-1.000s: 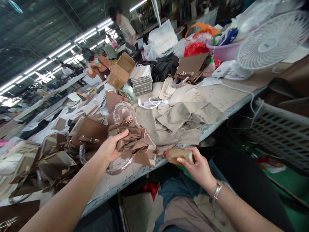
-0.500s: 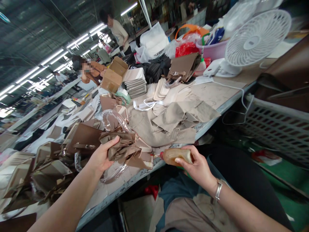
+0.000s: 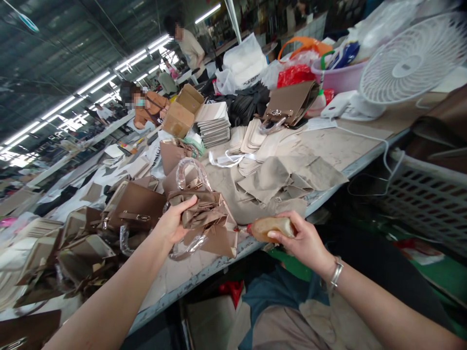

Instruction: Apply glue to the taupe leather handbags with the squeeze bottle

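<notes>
Table (image 3: 335,148) bears brown bags (image 3: 136,201), with strip lights (image 3: 94,82) and seemingly more tables (image 3: 105,131) beyond.

The brown bag (image 3: 215,231) sits at the near edge of the bench (image 3: 171,282), its soft material bunched into rumpled folds (image 3: 199,210) in the grip of the left hand (image 3: 175,224). Smooth, pale-edged panels (image 3: 223,241) spread toward the right, and a handle loop (image 3: 189,249) in clear plastic curves out below. The squeeze bottle (image 3: 269,229) — amber, translucent, paler toward its base — lies nearly level in the right hand (image 3: 304,242), its red cap (image 3: 249,229) pointing left, close to the bag; whether the tip touches is too small to tell.
</notes>
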`<action>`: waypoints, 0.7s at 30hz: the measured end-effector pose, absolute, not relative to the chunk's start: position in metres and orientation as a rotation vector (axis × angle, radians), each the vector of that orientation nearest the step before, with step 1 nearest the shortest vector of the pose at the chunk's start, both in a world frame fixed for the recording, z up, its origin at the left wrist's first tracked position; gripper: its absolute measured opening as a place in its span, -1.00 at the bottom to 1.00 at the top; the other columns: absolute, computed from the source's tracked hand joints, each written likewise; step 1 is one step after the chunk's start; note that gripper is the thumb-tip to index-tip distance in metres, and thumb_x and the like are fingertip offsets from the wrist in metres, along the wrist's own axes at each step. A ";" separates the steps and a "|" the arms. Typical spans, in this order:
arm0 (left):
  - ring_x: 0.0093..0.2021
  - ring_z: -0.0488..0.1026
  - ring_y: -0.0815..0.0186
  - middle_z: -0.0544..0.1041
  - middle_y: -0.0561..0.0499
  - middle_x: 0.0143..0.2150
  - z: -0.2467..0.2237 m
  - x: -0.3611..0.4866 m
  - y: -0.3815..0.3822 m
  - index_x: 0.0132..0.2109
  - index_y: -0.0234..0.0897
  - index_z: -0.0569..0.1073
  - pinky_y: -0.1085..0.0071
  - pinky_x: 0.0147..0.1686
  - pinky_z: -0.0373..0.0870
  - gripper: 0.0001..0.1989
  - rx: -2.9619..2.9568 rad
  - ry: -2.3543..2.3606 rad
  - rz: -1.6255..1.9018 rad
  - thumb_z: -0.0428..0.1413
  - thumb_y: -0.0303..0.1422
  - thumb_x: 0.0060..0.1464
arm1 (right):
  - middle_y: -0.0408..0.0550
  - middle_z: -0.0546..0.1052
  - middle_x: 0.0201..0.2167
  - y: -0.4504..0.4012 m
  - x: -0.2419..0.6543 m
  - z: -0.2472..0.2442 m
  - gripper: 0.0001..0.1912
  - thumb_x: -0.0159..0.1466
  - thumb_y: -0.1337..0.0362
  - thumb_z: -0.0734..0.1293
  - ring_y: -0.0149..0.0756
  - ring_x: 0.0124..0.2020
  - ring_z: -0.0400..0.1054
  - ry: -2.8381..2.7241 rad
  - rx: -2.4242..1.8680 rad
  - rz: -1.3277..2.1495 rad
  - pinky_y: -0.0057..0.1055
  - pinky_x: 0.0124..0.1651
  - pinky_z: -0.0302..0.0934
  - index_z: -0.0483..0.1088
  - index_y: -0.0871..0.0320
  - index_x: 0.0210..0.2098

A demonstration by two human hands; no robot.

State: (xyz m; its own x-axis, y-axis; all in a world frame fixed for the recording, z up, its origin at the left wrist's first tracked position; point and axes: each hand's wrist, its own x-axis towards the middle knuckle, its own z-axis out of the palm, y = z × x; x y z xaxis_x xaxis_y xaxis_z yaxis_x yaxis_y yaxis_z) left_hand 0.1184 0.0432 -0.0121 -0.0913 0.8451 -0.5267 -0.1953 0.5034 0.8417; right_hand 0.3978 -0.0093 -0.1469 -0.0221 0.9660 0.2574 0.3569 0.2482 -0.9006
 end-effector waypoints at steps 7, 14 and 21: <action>-0.34 0.61 0.12 0.65 -0.19 -0.32 -0.020 0.119 0.055 -0.21 -0.43 0.55 0.24 -0.31 0.60 -0.84 0.633 1.406 0.949 0.13 -0.47 0.07 | -0.14 0.48 -0.43 -0.009 0.399 -0.154 -0.64 0.16 -0.02 0.39 -0.37 -0.51 0.31 -1.575 -1.266 0.725 -0.48 -0.48 0.20 0.36 0.10 -0.21; -0.36 0.61 0.13 0.64 -0.20 -0.32 -0.022 0.121 0.062 -0.19 -0.47 0.54 0.23 -0.32 0.60 -0.83 0.585 1.451 0.956 0.12 -0.47 0.08 | -0.10 0.49 -0.40 -0.009 0.401 -0.157 -0.63 0.19 -0.04 0.36 -0.35 -0.47 0.34 -1.619 -1.241 0.636 -0.46 -0.44 0.23 0.36 0.10 -0.20; -0.37 0.61 0.15 0.64 -0.19 -0.33 -0.022 0.120 0.065 -0.21 -0.48 0.54 0.26 -0.36 0.60 -0.84 0.580 1.455 0.949 0.10 -0.48 0.10 | -0.08 0.49 -0.35 -0.011 0.403 -0.156 -0.64 0.18 -0.01 0.38 -0.32 -0.39 0.39 -1.691 -1.115 0.676 -0.46 -0.41 0.28 0.35 0.09 -0.17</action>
